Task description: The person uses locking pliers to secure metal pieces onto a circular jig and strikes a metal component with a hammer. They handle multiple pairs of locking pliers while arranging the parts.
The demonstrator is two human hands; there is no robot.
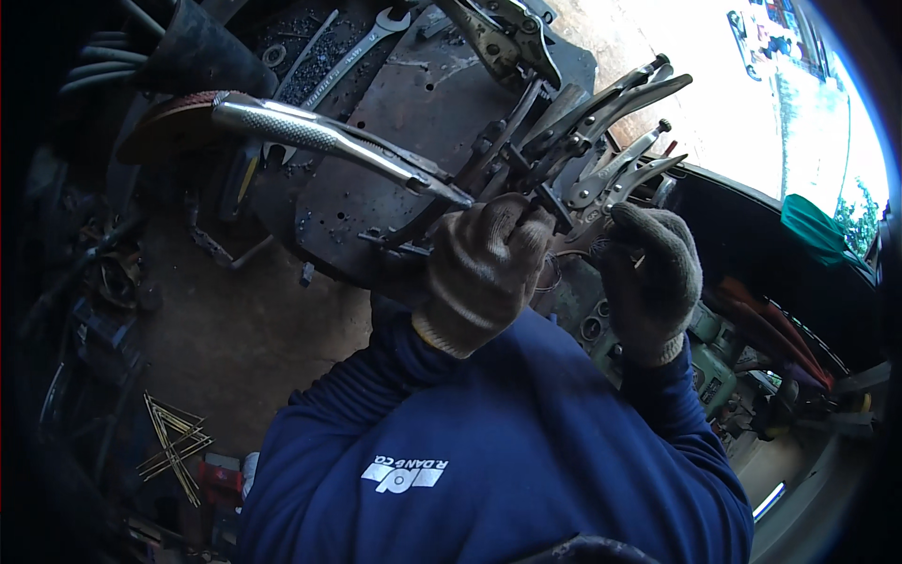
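Observation:
My left hand (489, 263), in a knitted work glove, is closed around a small dark metal piece (552, 209); its end sticks out beyond the fingertips. To its right my right hand (656, 277), gloved too, is curled with the fingers bent inward. Whatever it may hold is hidden in shadow. Silver locking pliers (310, 132) with a knurled handle reach across the metal table (376, 179), their near end close to my left knuckles. More locking pliers (601, 117) stand clustered just beyond both hands.
On the table's far left lie an open-ended wrench (352, 61) and dark metal bits. A dark bucket (202, 52) holding rods stands beyond a round disc (174, 127). Brass-coloured rods (174, 446) form a triangular shape at the lower left. Green machinery (714, 371) stands at the right.

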